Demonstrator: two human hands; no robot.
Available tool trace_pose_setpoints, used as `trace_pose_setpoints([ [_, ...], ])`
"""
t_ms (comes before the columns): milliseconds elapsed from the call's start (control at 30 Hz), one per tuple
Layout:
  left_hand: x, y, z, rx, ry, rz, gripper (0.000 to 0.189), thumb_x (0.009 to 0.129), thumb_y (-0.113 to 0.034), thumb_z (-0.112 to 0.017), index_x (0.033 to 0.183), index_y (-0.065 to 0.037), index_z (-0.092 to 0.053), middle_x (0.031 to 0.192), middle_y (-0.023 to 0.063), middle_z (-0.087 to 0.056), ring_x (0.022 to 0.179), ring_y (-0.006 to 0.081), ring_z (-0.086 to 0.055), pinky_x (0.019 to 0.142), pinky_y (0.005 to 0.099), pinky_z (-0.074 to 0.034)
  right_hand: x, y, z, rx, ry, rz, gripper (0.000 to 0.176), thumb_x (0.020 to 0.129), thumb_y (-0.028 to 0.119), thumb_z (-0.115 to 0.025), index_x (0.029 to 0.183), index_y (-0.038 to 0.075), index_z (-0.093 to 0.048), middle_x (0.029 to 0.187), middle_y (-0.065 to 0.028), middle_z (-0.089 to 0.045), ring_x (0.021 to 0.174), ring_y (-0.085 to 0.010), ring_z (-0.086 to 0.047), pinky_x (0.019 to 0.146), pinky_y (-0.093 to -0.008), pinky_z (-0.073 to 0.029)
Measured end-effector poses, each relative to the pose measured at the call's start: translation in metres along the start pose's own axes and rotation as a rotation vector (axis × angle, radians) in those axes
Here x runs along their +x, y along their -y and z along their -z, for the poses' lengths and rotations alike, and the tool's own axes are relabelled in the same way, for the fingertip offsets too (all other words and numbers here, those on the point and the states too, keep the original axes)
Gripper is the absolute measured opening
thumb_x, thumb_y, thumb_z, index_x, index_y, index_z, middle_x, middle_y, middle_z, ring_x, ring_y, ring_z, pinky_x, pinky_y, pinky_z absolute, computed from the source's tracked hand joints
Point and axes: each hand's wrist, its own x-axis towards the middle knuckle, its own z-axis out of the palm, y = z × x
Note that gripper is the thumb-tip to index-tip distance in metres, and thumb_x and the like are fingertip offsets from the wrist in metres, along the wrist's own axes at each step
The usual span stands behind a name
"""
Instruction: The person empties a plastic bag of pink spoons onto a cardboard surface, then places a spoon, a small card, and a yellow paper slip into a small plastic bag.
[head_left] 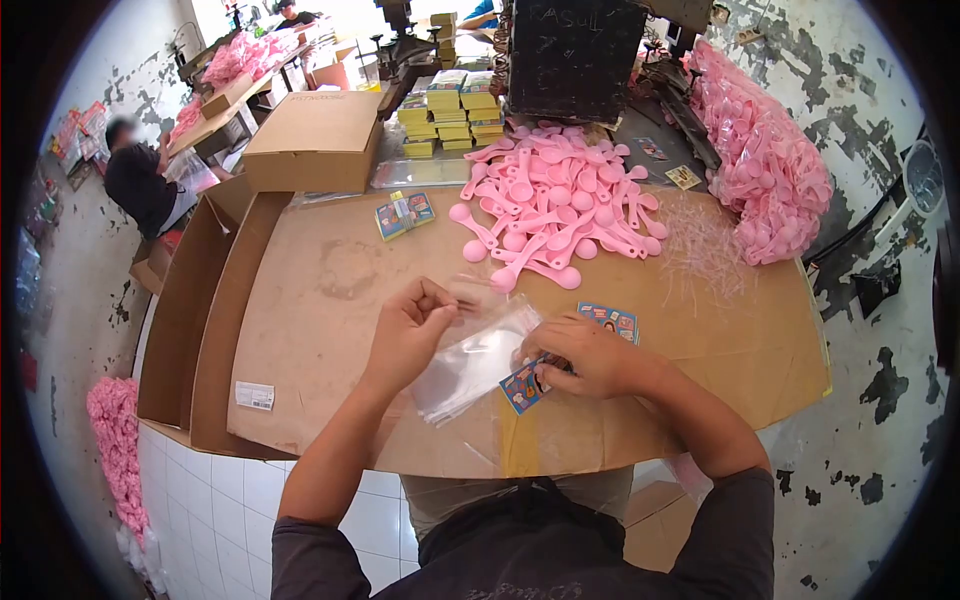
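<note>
My left hand (412, 335) is closed in a pinch on the edge of a clear plastic bag (480, 295). Under and beside it lies a stack of clear plastic bags (458, 375) on the cardboard-covered table. To the right, my right hand (590, 355) has its fingers curled on a blue printed card (525, 390), over the right side of the bags. A second printed card (612, 320) pokes out behind that hand. Beyond both hands spreads a heap of pink plastic measuring spoons (565, 195).
A banded bundle of cards (404, 215) lies at the back left, with card stacks (465, 95) and a cardboard box (312, 140) behind. Plastic strands (708, 245) and a large bag of pink spoons (765, 150) are at right. Another person (145, 185) sits far left.
</note>
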Motion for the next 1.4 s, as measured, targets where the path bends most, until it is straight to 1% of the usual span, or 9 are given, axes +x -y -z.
trace_pose_setpoints([
  [367, -0.009, -0.032, -0.014, -0.213, 0.118, 0.201, 0.042, 0.098, -0.009, -0.068, 0.135, -0.002, -0.049, 0.098, 0.017, -0.076, 0.083, 0.0201, -0.074, 0.077, 0.032, -0.059, 0.018, 0.008, 0.028, 0.523, -0.409, -0.326, 0.024, 0.097, 0.006, -0.068, 0.12, 0.002, -0.065, 0.1, -0.0036, -0.071, 0.09, -0.0075, -0.065, 0.08, -0.0278, -0.054],
  [567, -0.012, -0.029, -0.019, -0.13, 0.077, 0.171, 0.051, 0.096, -0.006, -0.073, 0.14, 0.0, -0.047, 0.099, 0.0152, -0.078, 0.091, 0.0216, -0.077, 0.077, 0.0286, -0.058, 0.021, 0.013, 0.033, 0.487, -0.549, -0.272, 0.024, 0.097, 0.004, -0.068, 0.121, 0.002, -0.066, 0.101, -0.0056, -0.071, 0.091, -0.0098, -0.066, 0.08, -0.0282, -0.054],
  [767, -0.019, -0.033, -0.03, 0.031, 0.116, 0.117, 0.054, 0.098, -0.003, -0.07, 0.145, 0.001, -0.044, 0.103, 0.0137, -0.077, 0.094, 0.0168, -0.074, 0.078, 0.0273, -0.057, 0.025, 0.024, 0.048, -0.045, -0.249, -0.015, 0.025, 0.092, 0.005, -0.072, 0.117, 0.003, -0.07, 0.101, -0.0085, -0.072, 0.088, -0.0132, -0.067, 0.074, -0.0302, -0.053],
  [867, -0.022, -0.027, -0.033, 0.086, 0.182, 0.062, 0.052, 0.099, -0.001, -0.068, 0.145, 0.001, -0.045, 0.107, 0.0139, -0.075, 0.095, 0.0147, -0.073, 0.079, 0.0278, -0.058, 0.032, 0.038, 0.038, 0.138, -0.26, -0.167, 0.024, 0.093, 0.009, -0.073, 0.116, 0.003, -0.072, 0.1, -0.0087, -0.071, 0.084, -0.014, -0.066, 0.07, -0.0305, -0.051],
  [967, -0.022, -0.03, -0.033, 0.059, 0.141, 0.111, 0.05, 0.099, -0.001, -0.066, 0.145, 0.0, -0.046, 0.108, 0.0143, -0.075, 0.094, 0.0133, -0.072, 0.079, 0.0272, -0.058, 0.033, 0.029, 0.022, 0.488, -0.539, -0.251, 0.023, 0.094, 0.014, -0.074, 0.114, 0.003, -0.073, 0.098, -0.0091, -0.071, 0.079, -0.0164, -0.065, 0.068, -0.0322, -0.051],
  [1067, -0.02, -0.024, -0.031, -0.038, 0.076, 0.126, 0.049, 0.1, -0.002, -0.067, 0.145, 0.0, -0.046, 0.107, 0.0139, -0.075, 0.093, 0.0124, -0.072, 0.079, 0.0254, -0.058, 0.025, 0.027, 0.015, 0.325, -0.487, -0.212, 0.021, 0.097, 0.016, -0.072, 0.113, 0.002, -0.074, 0.099, -0.0101, -0.07, 0.086, -0.0192, -0.066, 0.074, -0.0326, -0.052],
  [1167, -0.021, -0.028, -0.034, -0.107, 0.102, 0.149, 0.045, 0.1, -0.003, -0.066, 0.142, 0.001, -0.049, 0.106, 0.0132, -0.075, 0.092, 0.0113, -0.071, 0.078, 0.024, -0.057, 0.031, 0.02, 0.013, 0.153, -0.293, 0.097, 0.02, 0.1, 0.016, -0.068, 0.112, 0.002, -0.073, 0.105, -0.01, -0.069, 0.096, -0.0214, -0.066, 0.084, -0.034, -0.052],
  [1267, -0.021, -0.026, -0.032, -0.068, 0.084, 0.144, 0.038, 0.102, -0.006, -0.065, 0.137, 0.003, -0.054, 0.106, 0.0115, -0.075, 0.09, 0.0097, -0.071, 0.076, 0.0228, -0.057, 0.048, -0.017, 0.027, 0.19, -0.255, -0.103, 0.019, 0.098, 0.013, -0.067, 0.113, 0.005, -0.074, 0.11, -0.0089, -0.068, 0.108, -0.024, -0.062, 0.095, -0.0376, -0.048],
  [1400, -0.012, -0.023, -0.018, -0.025, 0.034, 0.181, 0.032, 0.104, -0.013, -0.064, 0.131, 0.003, -0.059, 0.105, 0.0084, -0.075, 0.088, 0.0076, -0.07, 0.075, 0.0209, -0.056, 0.069, -0.067, 0.026, -0.562, -0.296, 0.097, 0.024, 0.091, 0.012, -0.069, 0.114, 0.007, -0.073, 0.113, -0.0077, -0.068, 0.113, -0.025, -0.059, 0.102, -0.0422, -0.042],
])
